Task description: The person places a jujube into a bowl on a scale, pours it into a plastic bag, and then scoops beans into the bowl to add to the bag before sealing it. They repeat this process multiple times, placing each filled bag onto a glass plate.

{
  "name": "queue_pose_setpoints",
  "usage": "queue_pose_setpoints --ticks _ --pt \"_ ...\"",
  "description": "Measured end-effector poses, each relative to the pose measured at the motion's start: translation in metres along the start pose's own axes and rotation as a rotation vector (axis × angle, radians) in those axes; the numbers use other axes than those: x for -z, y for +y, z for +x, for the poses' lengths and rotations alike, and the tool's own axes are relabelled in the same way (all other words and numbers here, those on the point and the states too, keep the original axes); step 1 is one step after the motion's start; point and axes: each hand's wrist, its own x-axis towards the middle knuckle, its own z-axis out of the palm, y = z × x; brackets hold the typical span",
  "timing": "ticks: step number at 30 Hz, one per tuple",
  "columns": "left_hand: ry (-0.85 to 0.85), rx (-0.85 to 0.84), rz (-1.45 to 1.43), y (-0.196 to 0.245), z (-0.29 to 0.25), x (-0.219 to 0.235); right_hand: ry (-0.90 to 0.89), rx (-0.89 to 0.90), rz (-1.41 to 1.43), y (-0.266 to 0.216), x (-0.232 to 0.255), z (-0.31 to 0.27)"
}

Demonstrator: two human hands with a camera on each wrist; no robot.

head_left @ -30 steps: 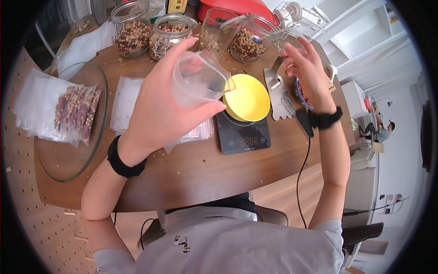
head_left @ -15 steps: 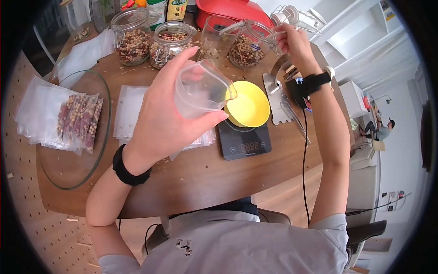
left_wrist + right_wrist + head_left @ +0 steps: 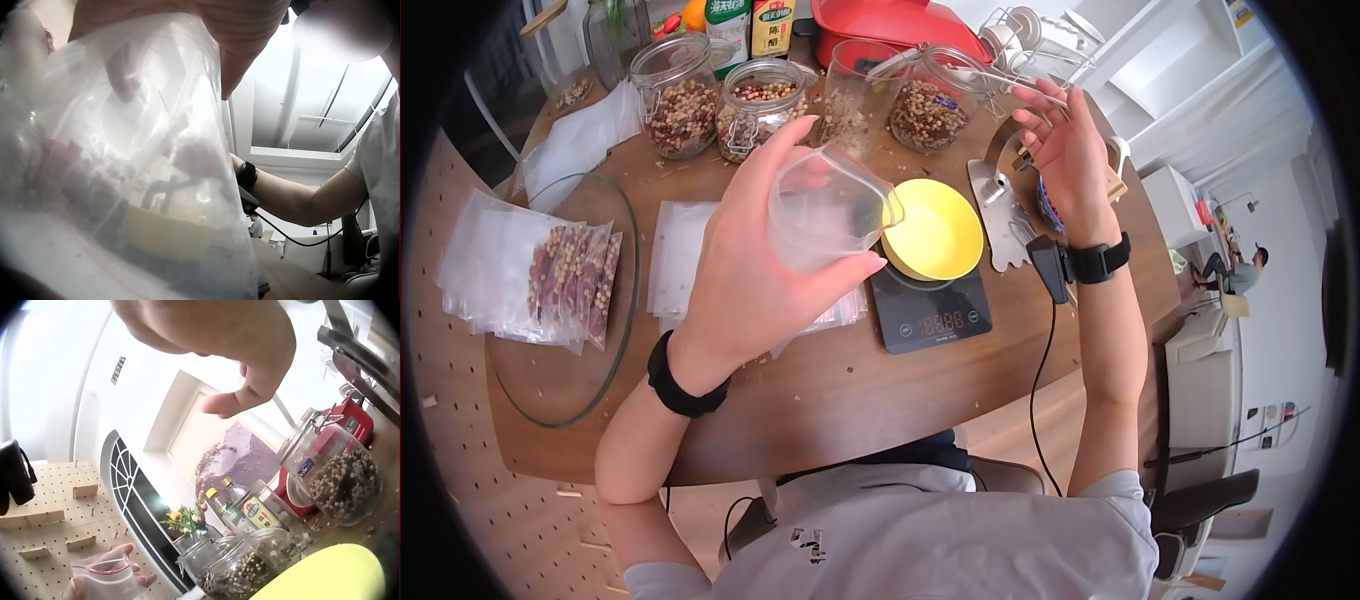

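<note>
My left hand [image 3: 745,255] holds a clear zip bag [image 3: 820,215] with thumb and fingers spread around it. The bag's mouth bulges wide beside the yellow bowl [image 3: 935,235], and the bowl stands on a black kitchen scale [image 3: 930,310]. Up at the right, my right hand [image 3: 1070,165] has bent fingers around a long thin-handled utensil [image 3: 1040,92]. That handle slants toward the glass jar of mixed beans [image 3: 927,115]; its far end is hidden. In the right wrist view the thin stick [image 3: 286,412] runs from under the hand toward the jar [image 3: 347,487].
More bean jars [image 3: 680,115] line the back, near a red pot [image 3: 900,30] and sauce bottles [image 3: 772,28]. Filled bags [image 3: 570,275] lie on a glass plate [image 3: 625,350] at left. A metal piece [image 3: 1000,225] lies right of the bowl. Flat bags [image 3: 680,250] lie behind the left hand.
My right hand reached up toward the jar, then came back down and right, its palm turning into view. The left hand keeps holding the bag beside the bowl.
</note>
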Motion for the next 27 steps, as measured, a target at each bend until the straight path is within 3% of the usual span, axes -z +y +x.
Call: queue_pose_setpoints --ticks 7,12,15,19,21,24,27 --pt "-0.007 0.016 -0.008 -0.001 -0.001 -0.001 0.019 0.061 0.082 -0.011 0.010 -0.022" --pt "-0.004 0.003 0.015 -0.001 0.000 0.003 -0.016 0.054 0.146 -0.025 0.029 -0.072" --pt "-0.007 -0.004 0.018 -0.003 0.000 0.002 -0.103 0.015 0.182 -0.017 0.040 -0.117" --pt "-0.012 0.005 0.003 -0.004 -0.001 0.000 -0.063 -0.171 0.206 0.001 0.033 -0.166" --pt "-0.017 0.002 -0.005 -0.003 -0.001 -0.001 -0.027 -0.262 0.159 0.006 0.026 -0.177" --pt "-0.026 0.004 -0.017 -0.002 -0.002 -0.001 -0.138 -0.293 -0.001 0.006 0.025 -0.181" --pt "-0.021 0.020 -0.022 0.000 -0.002 0.000 -0.342 -0.294 -0.348 -0.015 0.030 -0.175"
